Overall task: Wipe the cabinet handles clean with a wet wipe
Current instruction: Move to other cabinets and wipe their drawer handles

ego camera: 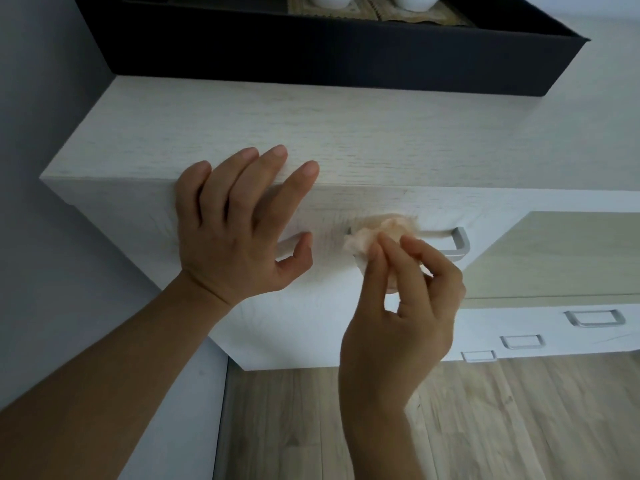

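A white cabinet (242,140) fills the middle of the head view. Its top drawer front carries a long silver bar handle (459,242). My right hand (401,299) pinches a crumpled pale wet wipe (367,239) and holds it against the middle of that handle. My left hand (239,223) rests with straight fingers over the cabinet's top front edge, its thumb near the handle's left end, which is partly hidden behind the hand.
A black box (311,50) with white bowls stands on the cabinet top at the back. Three smaller silver handles (594,318) sit on lower drawers at the right. A beige door panel (554,254) lies to the right; wooden floor (485,427) below.
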